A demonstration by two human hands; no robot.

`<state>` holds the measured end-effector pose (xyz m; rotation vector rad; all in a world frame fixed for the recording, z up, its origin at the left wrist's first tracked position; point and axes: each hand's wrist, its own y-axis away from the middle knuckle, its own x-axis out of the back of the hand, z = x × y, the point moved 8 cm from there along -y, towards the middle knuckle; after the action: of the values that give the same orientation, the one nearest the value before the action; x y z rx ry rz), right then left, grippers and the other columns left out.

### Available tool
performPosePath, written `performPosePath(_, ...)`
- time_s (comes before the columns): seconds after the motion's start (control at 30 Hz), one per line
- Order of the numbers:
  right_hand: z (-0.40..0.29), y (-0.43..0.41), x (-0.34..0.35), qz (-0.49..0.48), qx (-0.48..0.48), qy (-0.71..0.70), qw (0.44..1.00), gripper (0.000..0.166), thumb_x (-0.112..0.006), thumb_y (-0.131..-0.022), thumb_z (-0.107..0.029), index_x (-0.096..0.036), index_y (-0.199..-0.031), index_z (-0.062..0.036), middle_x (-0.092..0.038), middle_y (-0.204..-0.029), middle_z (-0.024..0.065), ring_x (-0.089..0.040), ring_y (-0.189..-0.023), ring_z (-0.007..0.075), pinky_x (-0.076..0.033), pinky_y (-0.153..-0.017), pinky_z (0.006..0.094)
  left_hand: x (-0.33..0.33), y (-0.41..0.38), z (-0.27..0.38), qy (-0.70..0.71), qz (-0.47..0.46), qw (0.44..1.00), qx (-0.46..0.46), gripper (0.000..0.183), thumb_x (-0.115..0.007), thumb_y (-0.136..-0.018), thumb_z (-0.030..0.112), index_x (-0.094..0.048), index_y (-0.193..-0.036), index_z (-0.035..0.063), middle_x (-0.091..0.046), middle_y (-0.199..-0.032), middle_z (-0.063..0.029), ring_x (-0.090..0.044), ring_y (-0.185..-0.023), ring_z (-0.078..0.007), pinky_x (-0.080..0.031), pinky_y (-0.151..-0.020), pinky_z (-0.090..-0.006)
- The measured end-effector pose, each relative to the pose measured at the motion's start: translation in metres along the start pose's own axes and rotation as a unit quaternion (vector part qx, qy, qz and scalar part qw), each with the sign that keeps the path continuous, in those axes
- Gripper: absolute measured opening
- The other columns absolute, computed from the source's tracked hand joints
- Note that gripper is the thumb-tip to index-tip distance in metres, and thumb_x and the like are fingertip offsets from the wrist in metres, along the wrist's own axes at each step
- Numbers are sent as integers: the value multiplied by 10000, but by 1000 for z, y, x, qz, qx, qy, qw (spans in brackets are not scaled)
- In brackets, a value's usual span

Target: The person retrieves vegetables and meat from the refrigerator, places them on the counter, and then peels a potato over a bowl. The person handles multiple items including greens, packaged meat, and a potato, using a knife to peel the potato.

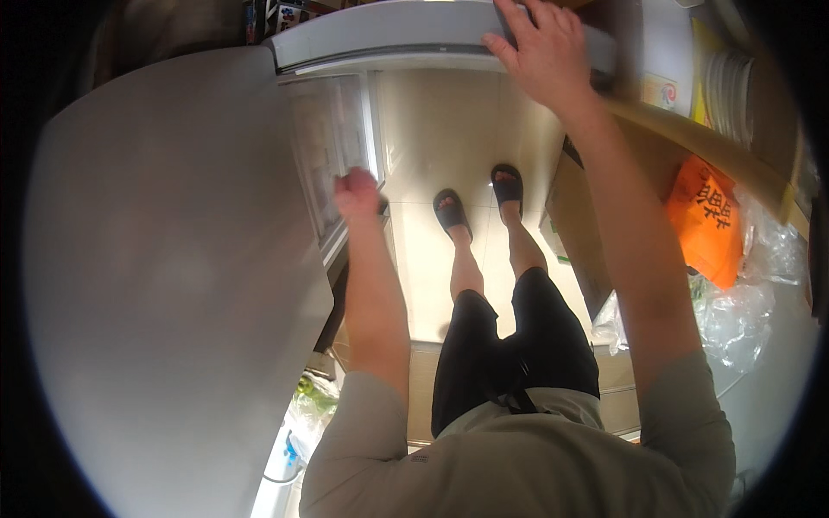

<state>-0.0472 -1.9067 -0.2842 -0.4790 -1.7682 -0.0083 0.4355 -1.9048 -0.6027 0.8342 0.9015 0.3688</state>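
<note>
My right hand (544, 52) is at the upper edge of an open refrigerator door (388, 29), its fingers over the far side and the thumb on the near side. My left hand (358, 192) is blurred, with curled fingers, in front of the lit refrigerator interior (330, 136). Whether anything is inside that hand cannot be made out. To the left spreads the grey top of the refrigerator (175, 278), joined to the door at its far corner. Most of the inside lies hidden under this top.
Cardboard boxes (576, 226) stand at the right, close to my right arm. Near them are an orange bag with writing (706, 220) and clear plastic bags (738, 324). My feet in dark slippers (507, 183) stand on the tiled floor (440, 129). A plastic bag (311, 408) lies at lower left.
</note>
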Motion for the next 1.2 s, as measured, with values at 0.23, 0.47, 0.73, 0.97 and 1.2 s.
performPosePath(0.23, 15, -24, -1, 23, 22, 32, 999, 531, -637, -808, -378, -525, -1231, -77, -540, -1137, 173, -485, -1109, 351, -320, -1006, 488, -44, -9, 52, 227, 17, 974, -11, 417, -490, -940, 258, -482, -1236, -36, -595, -1134, -175, -576, -1039, -310, -470, -893, -428)
performPosePath(0.47, 14, -31, -5, -5, 14, 31, 999, 531, -606, -832, -402, -512, -1245, -81, -539, -1152, 167, -478, -1130, 347, -307, -1023, 481, -73, 9, 64, 177, -38, 983, -42, 465, -472, -945, 305, -495, -1252, -43, -592, -1198, -175, -576, -1084, -311, -484, -893, -420)
performPosePath(0.73, 15, -34, -5, -9, 16, 30, 999, 543, -586, -845, -422, -501, -1260, -83, -537, -1168, 163, -474, -1147, 342, -300, -1034, 465, -104, 18, 95, 154, -134, 968, -149, 262, -531, -904, 194, -641, -1048, 4, -685, -1011, -65, -656, -876, -206, -528, -799, -385)
performPosePath(0.97, 18, -34, -8, 8, 12, 58, 998, 534, -580, -853, -412, -500, -1267, -84, -536, -1175, 167, -470, -1157, 341, -295, -1040, 464, -112, 44, 77, 191, -141, 957, -168, 243, -518, -878, 107, -622, -1076, 12, -664, -1070, -29, -622, -811, -164, -496, -655, -327)
performPosePath(1.2, 15, -39, -1, -32, -3, 35, 999, 529, -582, -851, -402, -498, -1267, -85, -518, -1213, 170, -456, -1173, 339, -281, -1058, 469, -104, 95, -14, 110, -154, 976, -104, 306, -681, -852, 332, -602, -992, 73, -667, -984, 5, -650, -992, -135, -505, -572, -142)
